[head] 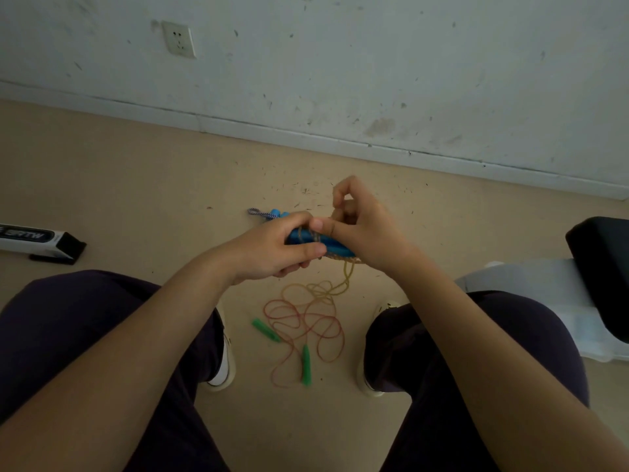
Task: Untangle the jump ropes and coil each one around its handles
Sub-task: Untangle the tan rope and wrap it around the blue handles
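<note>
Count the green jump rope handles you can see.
2. One green handle lies on the floor left of the red rope loops; the other green handle lies below them. None looks hidden.

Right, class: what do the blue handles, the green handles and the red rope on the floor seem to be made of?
Blue handles: probably smooth plastic or foam; even, matt colour, mostly hidden by the hands.
Green handles: likely moulded plastic; uniform colour, slightly tapered, a faint sheen.
Red rope: looks like thin, slick plastic cord; it lies in springy open loops rather than going limp like cotton. Not certain.
</note>
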`<state>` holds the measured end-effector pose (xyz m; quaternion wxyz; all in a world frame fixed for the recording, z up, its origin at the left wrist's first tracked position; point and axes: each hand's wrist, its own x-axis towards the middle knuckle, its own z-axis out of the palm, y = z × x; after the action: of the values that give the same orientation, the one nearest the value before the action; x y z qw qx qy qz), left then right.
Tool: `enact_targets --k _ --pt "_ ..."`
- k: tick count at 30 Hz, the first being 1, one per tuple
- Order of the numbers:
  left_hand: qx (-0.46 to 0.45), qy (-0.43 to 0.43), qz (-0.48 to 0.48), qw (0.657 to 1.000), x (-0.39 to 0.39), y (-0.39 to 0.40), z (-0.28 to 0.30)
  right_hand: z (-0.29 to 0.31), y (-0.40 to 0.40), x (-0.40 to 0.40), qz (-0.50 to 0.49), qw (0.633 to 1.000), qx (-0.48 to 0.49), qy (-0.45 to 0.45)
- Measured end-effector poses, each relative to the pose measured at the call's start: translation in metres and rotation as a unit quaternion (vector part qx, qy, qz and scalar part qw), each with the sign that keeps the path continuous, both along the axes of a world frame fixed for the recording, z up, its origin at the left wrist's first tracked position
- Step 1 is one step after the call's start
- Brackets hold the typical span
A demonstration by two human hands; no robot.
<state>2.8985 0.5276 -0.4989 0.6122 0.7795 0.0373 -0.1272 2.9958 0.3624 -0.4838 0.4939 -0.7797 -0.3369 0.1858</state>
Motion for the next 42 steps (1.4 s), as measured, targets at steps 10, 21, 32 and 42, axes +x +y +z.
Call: enact_targets --k 10,21,32,42 --pt "0.033 0.000 0.015 0.999 0.000 -0.005 0.003 0.001 0.001 0.000 0.017 0.998 -0.056 0.039" --pt "-0.017 0.024 0.033 0.999 0.001 -0.004 0.002 0.009 -0.002 -0.005 -0.018 0.987 0.010 0.161" --pt "-0.020 0.072 -0.057 0.996 -0.003 -0.003 0.013 0.010 0.000 -0.007 0.020 0.991 -0.070 0.108" --pt "-0.086 -0.020 0.121 0.989 0.002 -0.008 0.006 0.008 -0.002 0.002 0.020 0.946 0.090 0.310"
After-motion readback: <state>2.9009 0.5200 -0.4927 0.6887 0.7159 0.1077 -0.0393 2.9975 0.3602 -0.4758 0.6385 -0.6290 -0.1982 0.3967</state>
